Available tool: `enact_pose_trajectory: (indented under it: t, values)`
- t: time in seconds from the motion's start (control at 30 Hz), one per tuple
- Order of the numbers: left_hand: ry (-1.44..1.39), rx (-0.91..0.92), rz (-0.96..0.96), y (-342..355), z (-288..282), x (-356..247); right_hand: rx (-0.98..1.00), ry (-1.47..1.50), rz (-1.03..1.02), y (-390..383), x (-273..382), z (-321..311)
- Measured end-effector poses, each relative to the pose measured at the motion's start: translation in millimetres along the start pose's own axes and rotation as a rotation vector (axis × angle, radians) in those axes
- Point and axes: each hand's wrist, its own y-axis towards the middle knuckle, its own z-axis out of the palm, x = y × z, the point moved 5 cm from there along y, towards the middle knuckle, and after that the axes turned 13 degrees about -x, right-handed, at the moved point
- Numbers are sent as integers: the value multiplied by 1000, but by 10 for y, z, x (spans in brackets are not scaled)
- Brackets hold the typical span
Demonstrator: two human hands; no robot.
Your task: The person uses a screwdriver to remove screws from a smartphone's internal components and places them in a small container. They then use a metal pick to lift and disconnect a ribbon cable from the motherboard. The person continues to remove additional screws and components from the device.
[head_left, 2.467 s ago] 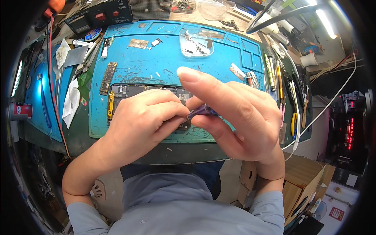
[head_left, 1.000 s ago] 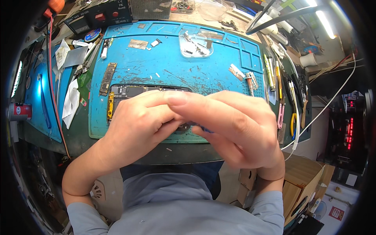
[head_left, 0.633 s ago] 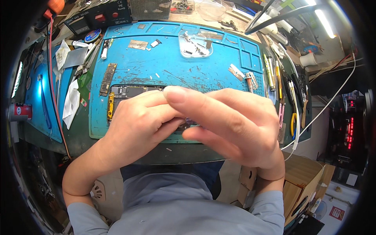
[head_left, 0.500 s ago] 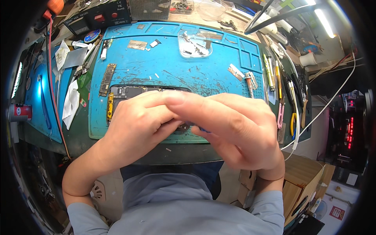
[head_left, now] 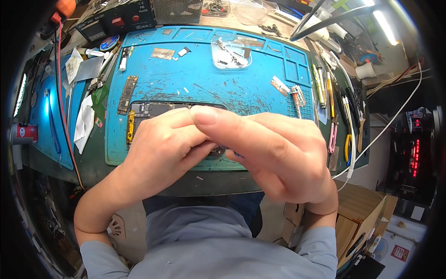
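An opened phone (head_left: 151,109) lies on the blue work mat (head_left: 153,83), its dark inner parts showing and a yellow strip (head_left: 130,130) at its left end. Both hands cover most of it. My left hand (head_left: 160,151) is closed over the phone's middle, its fingertips pressed together; what they grip, if anything, is hidden. Above the phone's right part my right hand (head_left: 288,156) is curled closed, its thumb reaching over the left fingertips. A sliver of dark blue shows beneath its fingers, too little to name.
A long circuit board (head_left: 126,95) lies left of the phone. Farther back stands a clear plastic box (head_left: 231,65) of small parts. Tweezers and other hand tools (head_left: 331,93) line the right side. A white cable (head_left: 388,125) crosses there. Crumpled white paper (head_left: 84,122) lies left.
My right hand has shifted very slightly, its thumb a little farther left. My left hand and the phone look the same.
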Motion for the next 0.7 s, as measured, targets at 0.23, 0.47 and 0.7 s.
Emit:
enact_pose_trajectory:
  t: [0.23,0.47,0.7]
  values:
    - [-86,-20,-67,-17,35,40,-66,17,-71,21,7,10]
    - [-9,-28,29,-6,21,19,-38,-13,-65,2,-12,3]
    - [3,-39,42,-14,19,23,-39,-22,-84,-7,-8,10]
